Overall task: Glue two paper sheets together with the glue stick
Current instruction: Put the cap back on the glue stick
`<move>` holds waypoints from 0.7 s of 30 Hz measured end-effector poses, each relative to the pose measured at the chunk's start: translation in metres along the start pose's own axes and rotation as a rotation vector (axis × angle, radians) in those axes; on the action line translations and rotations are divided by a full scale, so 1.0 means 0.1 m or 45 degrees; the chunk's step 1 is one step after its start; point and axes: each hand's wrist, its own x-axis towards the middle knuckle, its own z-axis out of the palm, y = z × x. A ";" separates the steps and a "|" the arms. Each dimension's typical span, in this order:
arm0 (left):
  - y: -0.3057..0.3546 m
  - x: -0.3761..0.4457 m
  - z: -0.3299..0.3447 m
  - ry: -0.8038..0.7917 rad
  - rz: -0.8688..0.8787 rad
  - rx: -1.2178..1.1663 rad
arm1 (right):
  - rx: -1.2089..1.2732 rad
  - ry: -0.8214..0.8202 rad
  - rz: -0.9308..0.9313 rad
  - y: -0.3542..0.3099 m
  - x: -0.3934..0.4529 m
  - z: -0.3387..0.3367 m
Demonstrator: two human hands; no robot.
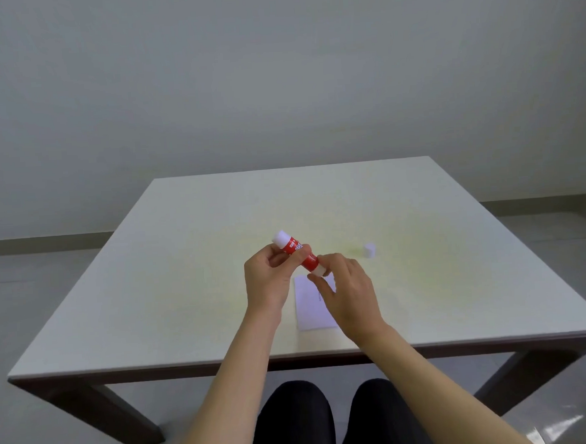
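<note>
A red glue stick point(295, 252) with white ends is held tilted above the table, its upper white end pointing up-left. My left hand point(271, 281) grips its red body. The fingertips of my right hand point(349, 297) pinch its lower white end. A small white cap point(369, 250) stands on the table to the right of the hands. White paper point(312, 310) lies flat on the table under my hands, partly hidden by my right hand; I cannot tell how many sheets it is.
The pale table point(184, 262) has its near edge just in front of my knees point(331, 418). A plain grey wall stands behind the table's far edge.
</note>
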 end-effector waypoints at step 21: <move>-0.15 0.00 -0.26 -0.087 0.470 1.323 | 0.479 -0.295 0.740 0.53 0.26 -0.15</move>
